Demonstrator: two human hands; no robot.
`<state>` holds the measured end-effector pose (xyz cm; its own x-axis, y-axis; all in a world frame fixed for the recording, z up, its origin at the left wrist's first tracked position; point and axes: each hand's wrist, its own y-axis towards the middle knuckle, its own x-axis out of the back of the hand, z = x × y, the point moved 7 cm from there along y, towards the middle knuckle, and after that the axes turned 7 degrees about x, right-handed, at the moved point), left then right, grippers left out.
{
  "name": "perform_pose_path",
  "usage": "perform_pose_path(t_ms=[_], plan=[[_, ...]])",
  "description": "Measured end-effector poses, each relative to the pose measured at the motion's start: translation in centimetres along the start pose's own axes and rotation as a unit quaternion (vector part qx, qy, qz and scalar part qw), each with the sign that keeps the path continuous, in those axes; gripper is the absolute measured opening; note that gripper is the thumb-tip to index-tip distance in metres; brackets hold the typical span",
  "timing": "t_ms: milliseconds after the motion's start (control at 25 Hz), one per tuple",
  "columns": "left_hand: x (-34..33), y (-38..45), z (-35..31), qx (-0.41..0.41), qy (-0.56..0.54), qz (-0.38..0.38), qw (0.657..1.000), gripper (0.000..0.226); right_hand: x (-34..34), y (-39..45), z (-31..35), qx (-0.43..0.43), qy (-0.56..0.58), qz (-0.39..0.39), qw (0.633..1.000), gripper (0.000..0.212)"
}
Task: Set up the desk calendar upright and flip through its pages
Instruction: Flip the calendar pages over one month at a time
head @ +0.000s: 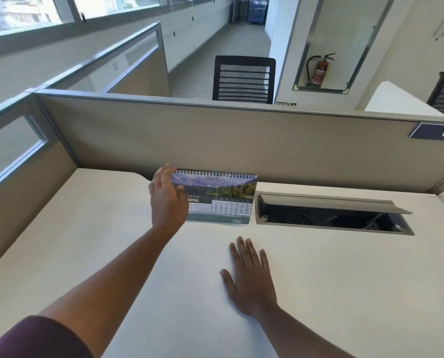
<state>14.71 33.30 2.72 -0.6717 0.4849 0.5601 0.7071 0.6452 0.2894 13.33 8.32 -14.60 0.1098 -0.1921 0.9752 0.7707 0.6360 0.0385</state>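
The desk calendar stands upright at the back of the white desk, against the partition. It shows an April page with a mountain lake photo and a spiral binding along the top. My left hand is raised in front of the calendar's left end, fingers apart, and covers that part of the page; I cannot tell whether it touches the calendar. My right hand lies flat on the desk, palm down, fingers spread, nearer to me than the calendar and apart from it.
An open cable tray with its flap up is set in the desk right of the calendar. A grey partition bounds the desk at the back and left. Beyond it stand a black mesh chair and a fire extinguisher.
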Motion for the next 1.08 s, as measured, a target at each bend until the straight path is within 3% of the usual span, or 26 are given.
perform_pose_path(t_ms=[40, 120, 240, 600, 1080], plan=[[-0.2, -0.8, 1.3, 0.068, -0.024, -0.013, 0.997, 0.048, 0.0, 0.0, 0.0, 0.000, -0.001, 0.001, 1.000, 0.072], [-1.9, -2.2, 3.7, 0.205, -0.060, 0.031, 0.977, 0.053, -0.1, 0.0, 0.0, 0.001, -0.002, 0.003, 1.000, 0.072], [-4.0, -3.3, 5.8, 0.299, -0.100, 0.093, 0.944, 0.045, -0.1, 0.0, -0.1, 0.000, -0.004, 0.004, 1.000, 0.073], [-2.2, -3.6, 8.4, 0.366, -0.128, 0.035, 0.921, 0.026, -0.1, 0.0, -0.1, -0.002, -0.005, 0.006, 1.000, 0.072], [-0.5, -2.9, 10.3, 0.361, -0.188, 0.065, 0.911, 0.004, -0.3, -0.1, -0.2, -0.004, -0.006, 0.004, 1.000, 0.072]])
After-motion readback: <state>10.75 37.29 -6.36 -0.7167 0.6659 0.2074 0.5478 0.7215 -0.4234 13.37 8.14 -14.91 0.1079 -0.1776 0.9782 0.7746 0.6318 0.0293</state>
